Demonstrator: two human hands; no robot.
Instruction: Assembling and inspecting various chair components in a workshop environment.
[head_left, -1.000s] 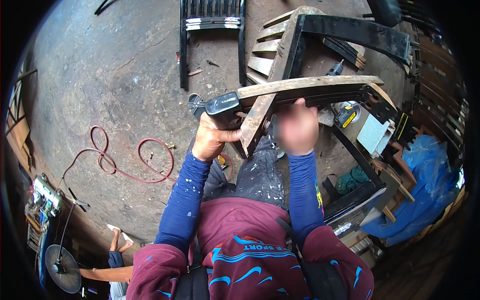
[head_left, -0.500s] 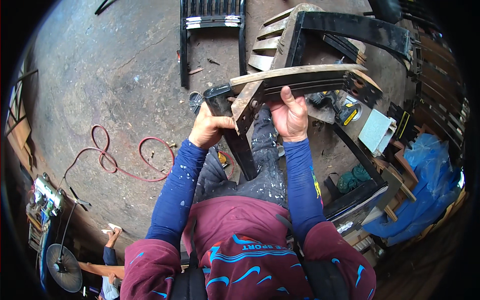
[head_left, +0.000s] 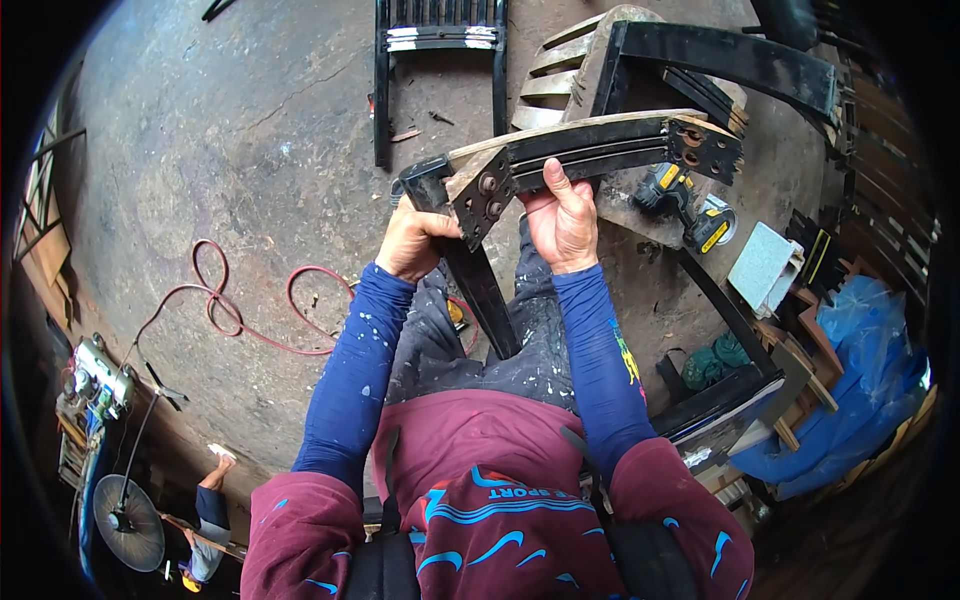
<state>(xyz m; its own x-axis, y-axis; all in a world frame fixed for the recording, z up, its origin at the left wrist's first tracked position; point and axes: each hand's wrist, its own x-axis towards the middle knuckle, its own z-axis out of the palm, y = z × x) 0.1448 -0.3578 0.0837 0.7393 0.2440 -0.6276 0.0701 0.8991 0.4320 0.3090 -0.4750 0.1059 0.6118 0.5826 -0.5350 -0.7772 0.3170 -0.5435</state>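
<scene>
My left hand (head_left: pixel 412 240) is closed around the joint where a straight black wooden leg (head_left: pixel 482 298) meets a curved black wooden rail (head_left: pixel 595 145). My right hand (head_left: pixel 562 218) supports the rail from below, thumb up against its grooved face and the other fingers partly hidden behind it. Bare wood shows along the rail's upper edge. Its end faces are black with round holes, and the one near my left hand has dowel-like plugs in it. From the joint the leg slants down between my thighs.
A yellow-and-black cordless drill (head_left: pixel 680 205) lies right of my knees. Behind it stands a pale slatted seat (head_left: pixel 560 70) with a black curved frame (head_left: pixel 725 60). A slatted black frame (head_left: pixel 440 42) lies ahead. A red hose (head_left: pixel 215 300) curls at left, near a fan (head_left: pixel 130 522).
The rail and leg have shifted slightly left and tilted, turning the plugged end face more into view. Both hands moved along with them, keeping their hold. A person at lower left has bent over.
</scene>
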